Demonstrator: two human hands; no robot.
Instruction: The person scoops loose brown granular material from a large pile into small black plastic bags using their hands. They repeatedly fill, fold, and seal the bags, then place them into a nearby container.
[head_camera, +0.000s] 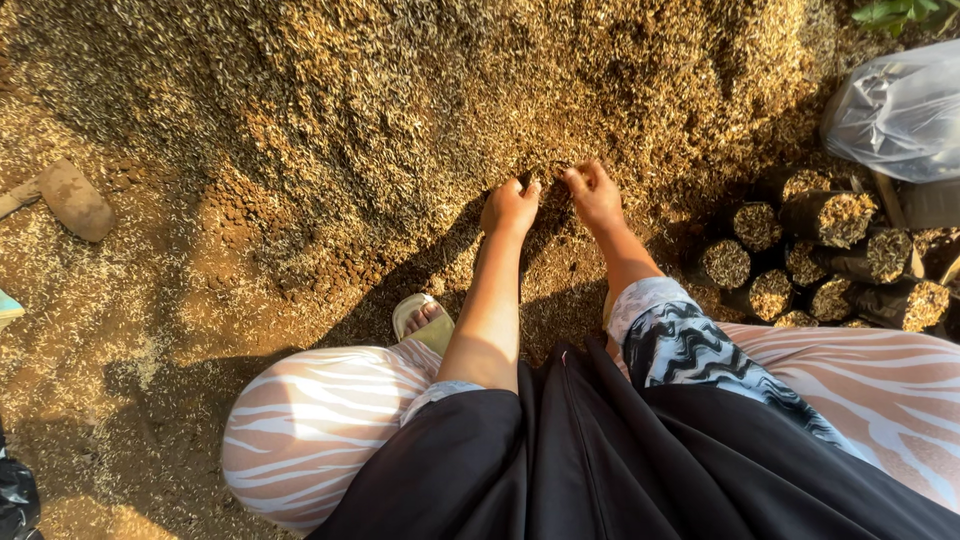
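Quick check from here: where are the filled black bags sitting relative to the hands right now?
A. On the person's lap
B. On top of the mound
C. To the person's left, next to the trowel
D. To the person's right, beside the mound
D: the filled black bags lie clustered right of the right hand, at the edge of the husk mound, under a clear plastic bag.

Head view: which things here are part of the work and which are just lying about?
In use:
left hand
right hand
husk pile
filled black bags

Lying about:
trowel
clear plastic bag
sandal
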